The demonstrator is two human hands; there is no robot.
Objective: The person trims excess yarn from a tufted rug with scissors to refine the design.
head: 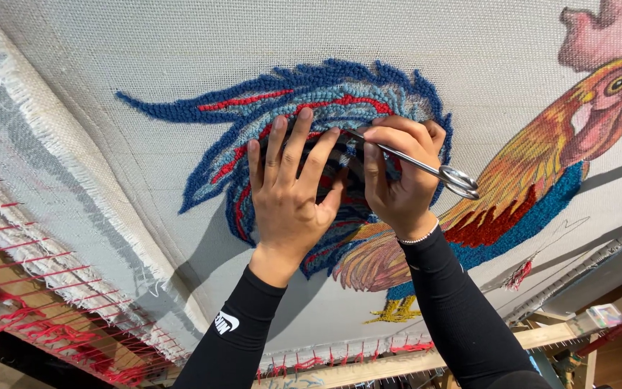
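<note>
Canvas stretched on wooden frame | tufted rooster tail blue-red, centre | left hand open, flat on pile | right hand gripped scissors, tips at loops | risk: blades likely nick backing or fingertips if tilted.

Open cloth: the bare white backing above and left of the tufted tail lay free for a hand to pass.
Blocked middle: the left hand and right hand lay pressed side by side on the tail.
Projecting metal: scissors jutted rightward from the right grip.
Edges: red lacing and the wooden frame hemmed the lower border.
</note>
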